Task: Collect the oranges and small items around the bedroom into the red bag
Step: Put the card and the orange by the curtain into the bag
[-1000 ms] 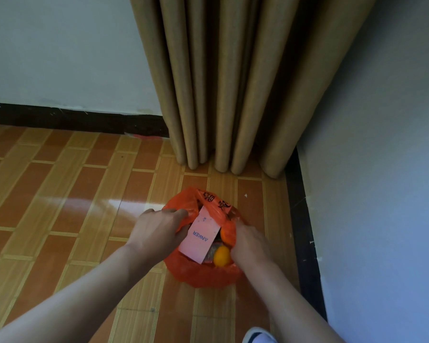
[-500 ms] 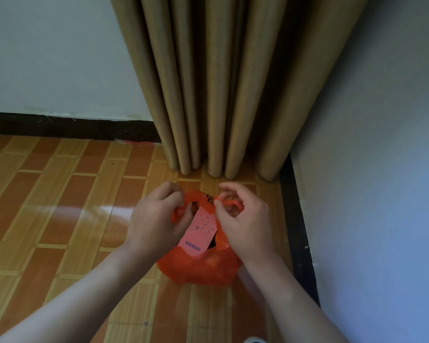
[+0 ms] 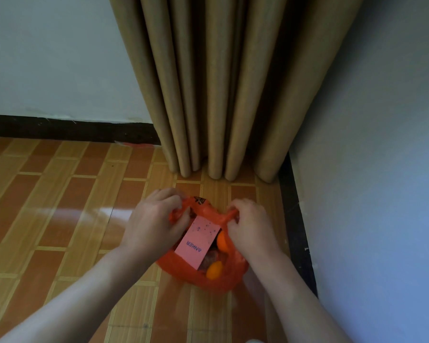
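Observation:
The red plastic bag (image 3: 183,268) sits on the floor near the room's corner. My left hand (image 3: 154,226) grips its left handle and my right hand (image 3: 252,227) grips its right handle, holding the mouth apart. Inside, a pink box (image 3: 197,242) marked ANKER lies slanted across the opening. Two oranges show beside it: one orange (image 3: 222,241) near my right hand and a second orange (image 3: 214,269) lower down. Other contents under the box are dark and unclear.
Tan curtains (image 3: 216,95) hang to the floor just behind the bag. A wall (image 3: 369,194) with a black skirting strip runs close on the right. Tiled floor (image 3: 60,206) stretches to the left.
My hands, close together over the bag half a second ago, have pulled apart with the handles. The bag's mouth is wider and both oranges show again.

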A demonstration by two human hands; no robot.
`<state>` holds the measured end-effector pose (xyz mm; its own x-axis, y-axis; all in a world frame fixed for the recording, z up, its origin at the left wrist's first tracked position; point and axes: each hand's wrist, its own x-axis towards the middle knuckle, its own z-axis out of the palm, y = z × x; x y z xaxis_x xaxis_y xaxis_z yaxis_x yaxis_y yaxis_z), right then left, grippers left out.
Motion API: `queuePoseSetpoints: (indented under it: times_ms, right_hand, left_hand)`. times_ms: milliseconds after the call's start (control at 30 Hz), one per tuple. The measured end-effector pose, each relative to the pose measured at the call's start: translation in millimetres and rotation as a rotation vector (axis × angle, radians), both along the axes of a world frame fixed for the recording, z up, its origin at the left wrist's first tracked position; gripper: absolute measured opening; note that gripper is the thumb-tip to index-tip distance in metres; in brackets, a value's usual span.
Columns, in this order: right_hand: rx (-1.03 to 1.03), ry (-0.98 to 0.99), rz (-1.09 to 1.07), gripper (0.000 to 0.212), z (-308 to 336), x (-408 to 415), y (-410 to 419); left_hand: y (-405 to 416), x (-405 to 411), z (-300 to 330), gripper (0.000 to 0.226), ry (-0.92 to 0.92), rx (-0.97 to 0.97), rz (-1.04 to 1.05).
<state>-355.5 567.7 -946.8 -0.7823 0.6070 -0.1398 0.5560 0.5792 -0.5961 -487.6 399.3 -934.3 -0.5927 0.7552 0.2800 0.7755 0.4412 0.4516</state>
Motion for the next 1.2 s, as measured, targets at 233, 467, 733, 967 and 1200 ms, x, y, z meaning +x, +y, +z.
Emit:
queuePoseSetpoints:
  times_ms: [233,467,733,967,1200]
  right_hand:
    - [-0.201,0.481,-0.054,0.012,59.0,4.9,-9.6]
    - [-0.270,0.726,-0.119,0.016,62.7,7.7,-11.4]
    - [-0.049,0.477,-0.024,0.017,38.3,2.0,-1.7]
    - [0.139,0.403,-0.003,0.024,31.9,0.0,11.1]
    - [0.052,0.417,-0.061,0.020,26.1,1.3,15.4]
  left_hand:
    - [19.4,3.2,49.8,0.032,0.005,0.287,-0.009]
    - [28.6,9.6,47.7,0.033,-0.067,0.326,-0.046]
    - [29.4,3.5,35.6,0.029,-0.109,0.166,0.020]
    - [41.6,-3.2,29.4,0.023,-0.043,0.121,0.020]
    - [63.9,-8.3,35.9,0.021,-0.122,0.120,0.065]
